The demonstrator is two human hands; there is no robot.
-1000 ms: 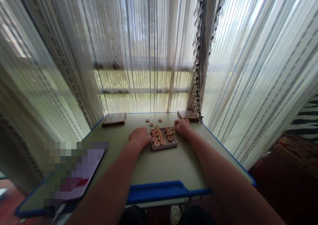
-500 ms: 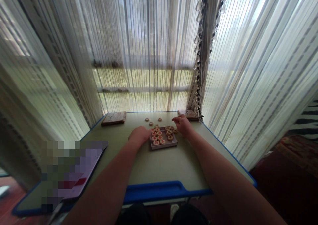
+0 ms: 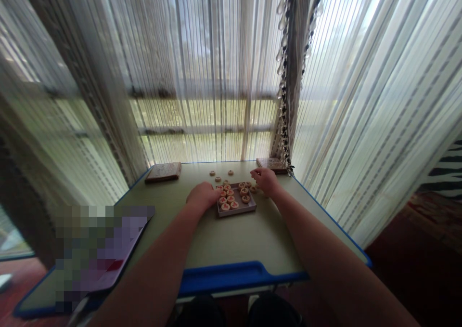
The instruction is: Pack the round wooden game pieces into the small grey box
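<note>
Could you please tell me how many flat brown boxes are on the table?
2. One flat brown box sits near the far left corner of the table; the other box is near the far right corner, partly hidden behind the right hand. No others show.

sheer striped curtains (image 3: 216,52) | daylight behind | pale blue-edged table (image 3: 245,240) | reddish floor (image 3: 31,271)

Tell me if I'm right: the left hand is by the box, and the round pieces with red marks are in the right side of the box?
Not quite: the side is wrong. The head view shows the left hand by the box, and the round pieces with red marks are in the left side of the box.
</note>
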